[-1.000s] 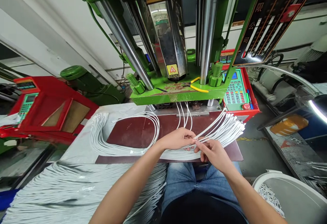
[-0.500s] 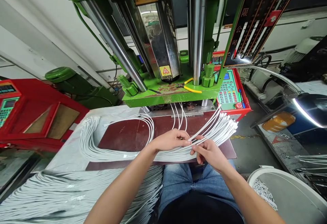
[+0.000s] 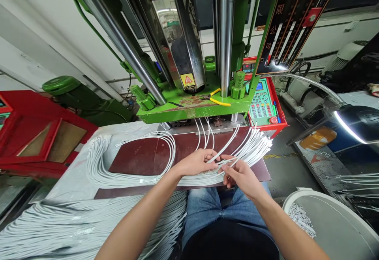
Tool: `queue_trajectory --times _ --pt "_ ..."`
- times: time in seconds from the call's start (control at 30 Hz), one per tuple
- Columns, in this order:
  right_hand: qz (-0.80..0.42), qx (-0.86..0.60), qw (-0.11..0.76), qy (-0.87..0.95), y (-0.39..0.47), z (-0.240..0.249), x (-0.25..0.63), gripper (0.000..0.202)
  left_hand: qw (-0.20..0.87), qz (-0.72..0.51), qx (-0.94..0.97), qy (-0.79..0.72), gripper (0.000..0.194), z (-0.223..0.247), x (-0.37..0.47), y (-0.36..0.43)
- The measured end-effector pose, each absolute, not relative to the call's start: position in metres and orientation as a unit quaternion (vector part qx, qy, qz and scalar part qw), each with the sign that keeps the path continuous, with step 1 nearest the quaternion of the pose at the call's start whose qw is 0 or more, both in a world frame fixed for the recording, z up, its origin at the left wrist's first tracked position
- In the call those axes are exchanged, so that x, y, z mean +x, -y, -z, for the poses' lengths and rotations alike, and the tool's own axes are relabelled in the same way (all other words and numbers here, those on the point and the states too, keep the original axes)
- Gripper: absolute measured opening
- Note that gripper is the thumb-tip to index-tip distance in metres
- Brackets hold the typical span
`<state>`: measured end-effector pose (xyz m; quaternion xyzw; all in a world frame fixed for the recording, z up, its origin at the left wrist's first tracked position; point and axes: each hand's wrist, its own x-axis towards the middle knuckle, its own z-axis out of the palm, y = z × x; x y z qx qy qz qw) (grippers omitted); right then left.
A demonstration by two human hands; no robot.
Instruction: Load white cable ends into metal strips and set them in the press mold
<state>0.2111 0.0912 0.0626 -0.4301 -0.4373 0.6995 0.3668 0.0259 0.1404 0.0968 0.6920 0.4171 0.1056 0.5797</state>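
Observation:
A long bundle of white cables [image 3: 118, 179] curves over the brown board [image 3: 139, 159], its ends fanned out at the right. My left hand [image 3: 201, 162] is closed on a few white cables [image 3: 226, 144] that stick up to the right, apart from the fan. Close beside it, my right hand [image 3: 238, 173] has its fingertips pinched on white cable at the near side of the bundle. Several thin white cables [image 3: 204, 133] run from under the green press [image 3: 189, 112] down behind my left hand.
Yellow-handled pliers [image 3: 219, 101] lie on the press plate. A red control box [image 3: 262, 104] stands behind at the right. More cables [image 3: 74, 224] lie at the lower left, and a white bin [image 3: 331, 220] stands lower right.
A few cables now stand apart from the fan, in my left hand, farther left than before. My right hand stays close by. The whole view has shifted slightly.

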Motion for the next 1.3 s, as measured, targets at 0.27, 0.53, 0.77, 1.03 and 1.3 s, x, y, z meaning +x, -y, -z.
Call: queue_trajectory --times 0.27,0.53,0.77,1.03,1.3 --pt "-0.549 -0.47 0.302 0.621 -0.066 -0.068 0.234 0.024 0.418 -0.051 0.771 -0.478 0.018 -0.094 0.029 -0.132" --pt "-0.614 -0.464 0.317 0.554 -0.065 -0.046 0.237 0.033 0.313 0.004 0.816 -0.487 0.014 -0.08 0.028 -0.123" --pt "-0.607 -0.466 0.324 0.556 -0.068 -0.046 0.236 0.036 0.285 -0.008 0.829 -0.481 0.024 -0.088 0.026 -0.126" --pt "-0.68 -0.493 0.218 0.497 -0.069 -0.046 0.234 0.052 0.513 -0.074 0.714 -0.471 0.035 -0.125 0.011 -0.129" --pt "-0.723 -0.297 0.501 0.372 -0.09 -0.076 0.233 0.043 0.635 -0.073 0.657 -0.4 0.039 -0.127 0.034 -0.105"
